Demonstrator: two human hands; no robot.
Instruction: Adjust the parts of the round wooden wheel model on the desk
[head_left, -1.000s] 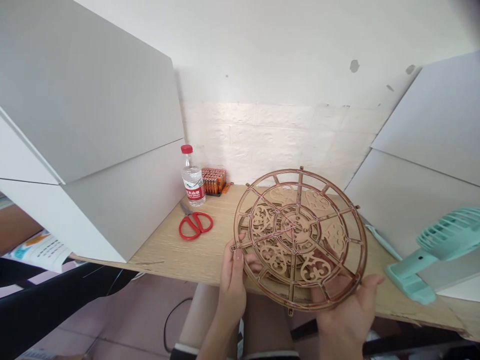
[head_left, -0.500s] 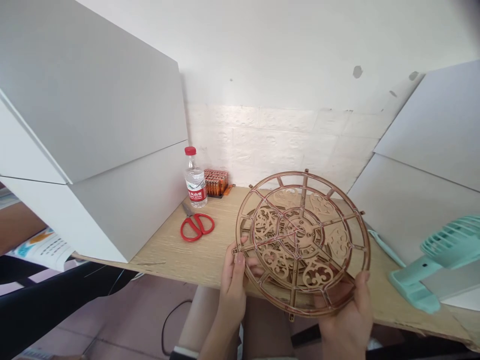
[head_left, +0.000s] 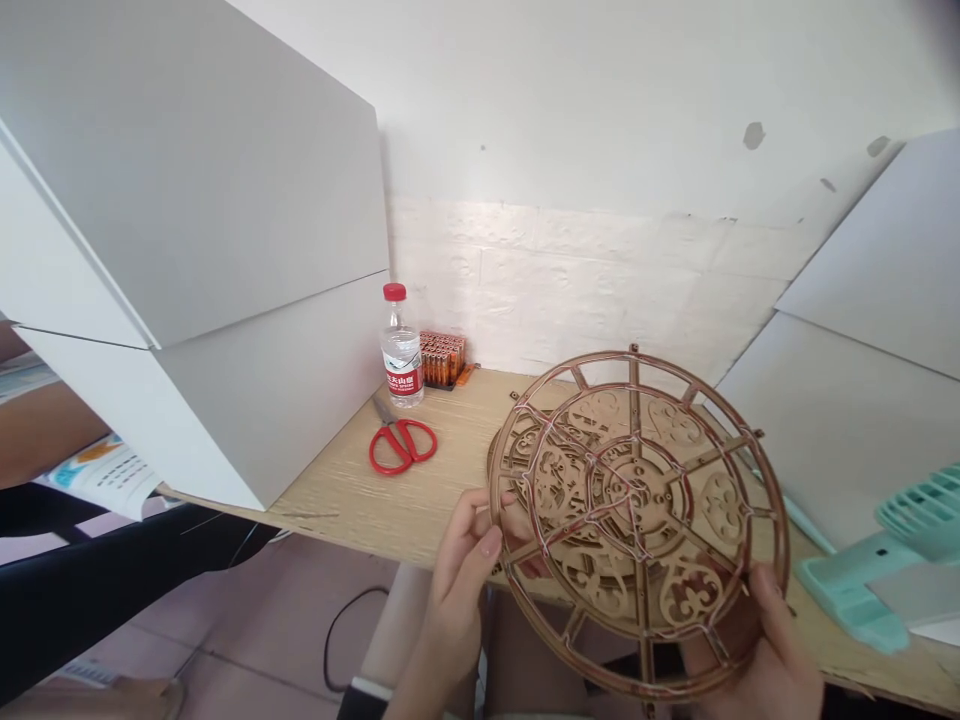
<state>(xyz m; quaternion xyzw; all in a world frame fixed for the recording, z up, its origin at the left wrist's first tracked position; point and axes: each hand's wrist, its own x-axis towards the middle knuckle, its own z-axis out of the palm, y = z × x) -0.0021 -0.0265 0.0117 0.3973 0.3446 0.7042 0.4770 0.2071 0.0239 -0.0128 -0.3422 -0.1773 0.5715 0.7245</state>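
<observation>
I hold a round wooden fretwork wheel [head_left: 637, 510], brown with ornate cut-out scrolls and spokes, tilted above the front edge of the wooden desk [head_left: 420, 490]. My left hand [head_left: 461, 585] grips its left rim, thumb on top and fingers behind the lattice. My right hand [head_left: 765, 650] holds the lower right rim from below, thumb over the edge. Both hands are closed on the wheel.
Red-handled scissors [head_left: 403, 445] lie on the desk's left part. A water bottle with a red cap [head_left: 402, 350] and a pack of orange batteries [head_left: 444, 360] stand by the wall. A mint fan [head_left: 892, 550] sits at right. White boards [head_left: 225, 260] flank both sides.
The wheel has turned in my hands and shifted slightly right and down. My right hand has moved further under the lower right rim; the view has swung a little left.
</observation>
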